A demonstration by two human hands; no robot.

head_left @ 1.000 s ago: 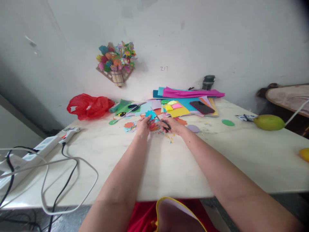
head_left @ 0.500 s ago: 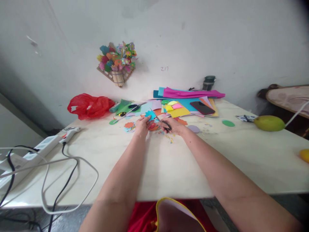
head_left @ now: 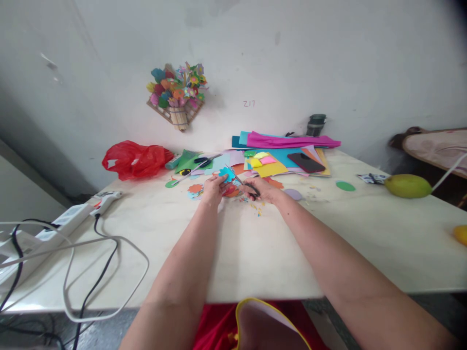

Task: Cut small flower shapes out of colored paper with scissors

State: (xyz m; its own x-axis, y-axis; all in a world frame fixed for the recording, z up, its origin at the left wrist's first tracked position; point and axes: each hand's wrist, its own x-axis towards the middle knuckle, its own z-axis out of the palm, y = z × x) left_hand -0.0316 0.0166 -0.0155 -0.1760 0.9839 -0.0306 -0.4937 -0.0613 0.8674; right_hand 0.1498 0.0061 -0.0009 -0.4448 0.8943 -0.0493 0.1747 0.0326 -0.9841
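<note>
Near the middle of the table, my left hand [head_left: 213,188] pinches a blue flower-shaped paper [head_left: 226,174]. My right hand [head_left: 263,189] is closed around the black handles of a pair of scissors [head_left: 252,189], whose blades point up and left to the edge of the blue paper. Under and beside the hands lie cut paper shapes, among them an orange flower [head_left: 195,188] and a lilac circle [head_left: 293,194]. Small paper scraps [head_left: 258,210] are scattered just below my right hand.
Behind the hands are coloured sheets [head_left: 288,158] with a dark phone [head_left: 305,163], and a second pair of scissors [head_left: 204,161]. A red plastic bag [head_left: 134,159] and power strip [head_left: 65,223] with cables sit left. A green-yellow fruit [head_left: 407,186] lies right.
My left hand has shifted very slightly left. The blue paper stays in its fingers, and my right hand still holds the scissors at its edge.
</note>
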